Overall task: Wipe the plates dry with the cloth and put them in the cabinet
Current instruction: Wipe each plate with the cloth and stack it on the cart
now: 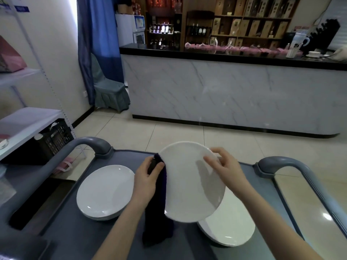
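Observation:
A white plate [187, 186] is held tilted above the grey cart top [78, 233]. My right hand [227, 167] pinches the plate's upper right rim, thumb on the face and fingers behind. My left hand [147, 178] grips a dark purple cloth [159, 212] against the plate's left edge, and the cloth hangs down to the cart. A stack of white plates [105, 192] lies on the cart at the left. Another stack of white plates [231, 228] lies at the right, partly hidden under the held plate.
Grey cart handles rise at the left [90, 144] and right [281, 164]. A white shelf unit [26, 121] with a black crate [54, 139] stands to the left. A marble-fronted counter [225, 91] crosses the room ahead, past tiled floor [169, 134].

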